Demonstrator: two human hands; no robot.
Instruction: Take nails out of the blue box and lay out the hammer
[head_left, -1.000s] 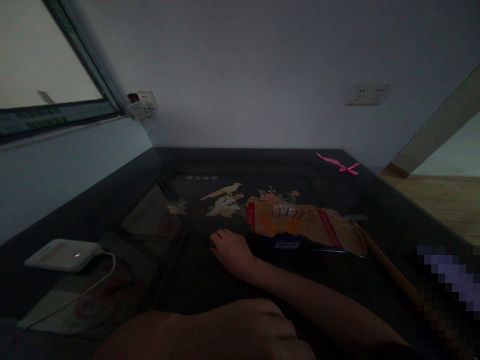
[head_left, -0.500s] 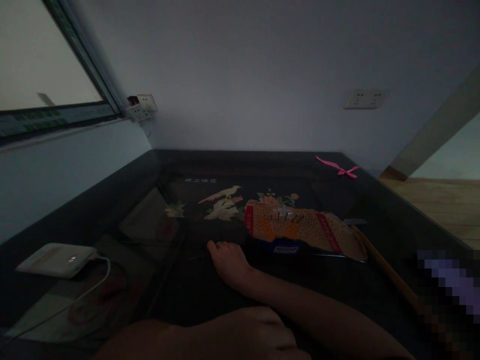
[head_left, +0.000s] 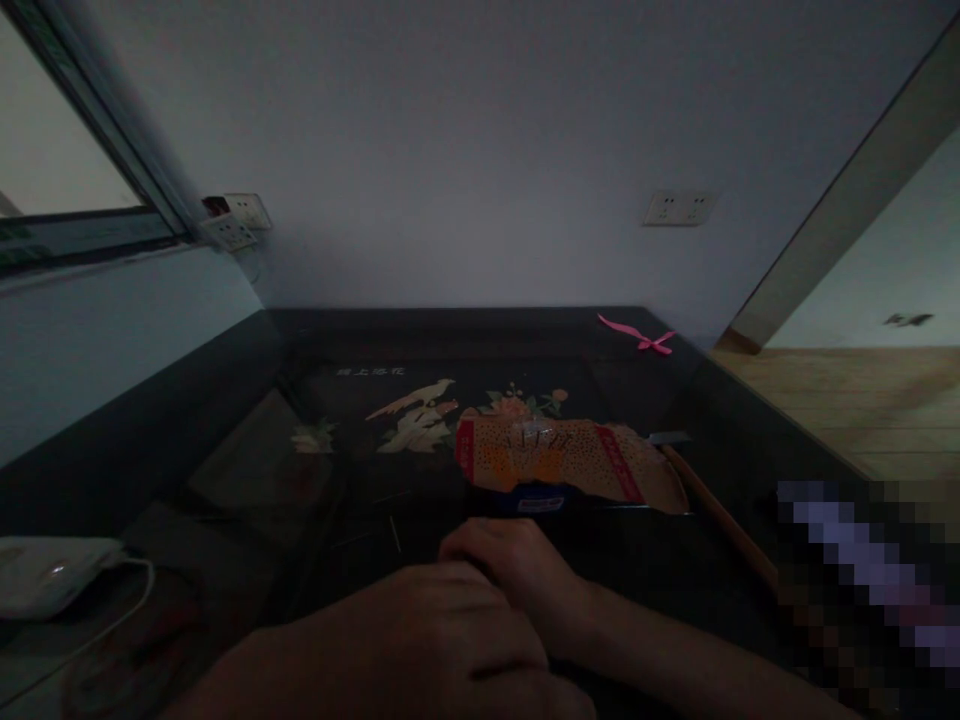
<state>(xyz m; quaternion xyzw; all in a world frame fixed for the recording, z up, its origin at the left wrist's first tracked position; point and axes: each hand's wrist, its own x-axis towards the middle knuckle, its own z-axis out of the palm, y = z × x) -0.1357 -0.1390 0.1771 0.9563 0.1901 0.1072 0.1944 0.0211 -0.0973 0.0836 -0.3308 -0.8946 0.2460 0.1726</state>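
My left hand [head_left: 442, 625] is low in the middle, fingers curled, its back towards me. Just beyond it and touching or nearly touching is my right hand [head_left: 521, 560], also with bent fingers. The fingertips of both are hidden, so what they hold, if anything, cannot be seen. Left of the right hand, a thin pale stick [head_left: 394, 533] lies on the dark tabletop [head_left: 360, 580]. Beyond my right hand lies a torn, spotted tan-and-red piece of packaging [head_left: 555, 460] with several thin dark marks or sticks on it.
A wooden-handled tool [head_left: 720, 510] lies right of the packaging. A pink ribbon [head_left: 637, 337] is near the far right corner. At left sits a white device [head_left: 60, 575] with a cable. Wall sockets [head_left: 679, 208] are above the table; a blurred-out patch [head_left: 862, 560] is at right.
My right hand has drawn back from the tabletop towards my left hand, and the two now overlap in view. The thin stick has come into clearer view. The whole view has shifted right.
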